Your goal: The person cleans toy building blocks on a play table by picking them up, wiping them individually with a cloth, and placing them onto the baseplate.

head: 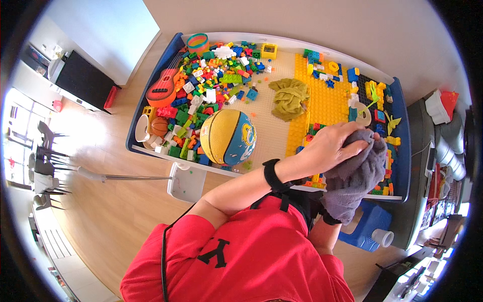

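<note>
A grey cloth (353,177) is bunched over the right end of a play table, with my left hand (334,145) gripping its upper end between thumb and fingers. My right forearm (327,236) reaches up into the cloth from below. The cloth covers most or all of my right hand, so its grip is hidden. Beneath my hands are yellow baseplates (332,90) and a black baseplate (368,85) with building blocks on them. An olive-green cloth (289,99) lies crumpled left of my left hand, partly over the yellow plate's edge.
Many loose blocks (211,75) cover the table's left side, with a red toy guitar (164,87), a small orange basketball (159,126) and a yellow-blue ball (228,136). A white bin (186,183) and a blue plastic stool-like item (368,226) stand below the near edge. A grey sofa (417,151) adjoins the right.
</note>
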Demonstrator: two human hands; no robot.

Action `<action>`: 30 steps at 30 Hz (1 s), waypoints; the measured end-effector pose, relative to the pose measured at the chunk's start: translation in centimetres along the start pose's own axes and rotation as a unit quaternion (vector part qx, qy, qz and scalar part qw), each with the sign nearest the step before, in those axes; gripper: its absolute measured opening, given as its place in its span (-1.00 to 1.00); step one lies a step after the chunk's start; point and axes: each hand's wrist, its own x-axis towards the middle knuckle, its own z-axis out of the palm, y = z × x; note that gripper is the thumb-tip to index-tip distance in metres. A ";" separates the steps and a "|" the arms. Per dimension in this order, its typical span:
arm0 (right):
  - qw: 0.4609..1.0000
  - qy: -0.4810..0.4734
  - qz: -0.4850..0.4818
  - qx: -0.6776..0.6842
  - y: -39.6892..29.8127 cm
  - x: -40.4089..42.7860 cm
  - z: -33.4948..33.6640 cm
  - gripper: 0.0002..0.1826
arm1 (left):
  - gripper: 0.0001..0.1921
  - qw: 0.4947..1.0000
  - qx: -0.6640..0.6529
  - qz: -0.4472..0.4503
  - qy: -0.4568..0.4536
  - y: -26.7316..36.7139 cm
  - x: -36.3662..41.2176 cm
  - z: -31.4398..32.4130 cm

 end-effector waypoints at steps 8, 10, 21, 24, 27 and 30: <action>0.910 -0.039 0.223 0.347 2.4 -1.2 0.1 -0.56 | -0.67 0.998 0.047 -0.002 -0.031 0.7 -2.9 -2.7; 0.881 -0.039 0.249 0.399 2.9 -1.4 0.5 -0.58 | -0.67 0.998 0.050 0.009 -0.032 0.0 -3.5 -3.1; 0.980 -0.189 -0.057 0.006 1.8 -2.1 1.6 -0.77 | -0.65 0.969 -0.123 -0.216 0.015 0.5 -3.5 -2.8; 0.787 -0.153 0.241 0.547 0.9 -1.6 1.4 -0.75 | -0.67 0.990 0.004 -0.134 0.055 0.6 -3.4 -2.0; 0.849 -0.091 0.228 0.468 0.2 -1.9 2.1 -0.75 | -0.70 0.990 0.051 -0.087 0.103 0.4 -3.0 -1.6; 0.880 -0.088 0.213 0.416 0.3 -2.1 2.4 -0.76 | -0.77 0.989 0.027 -0.071 0.124 0.3 -2.8 -1.7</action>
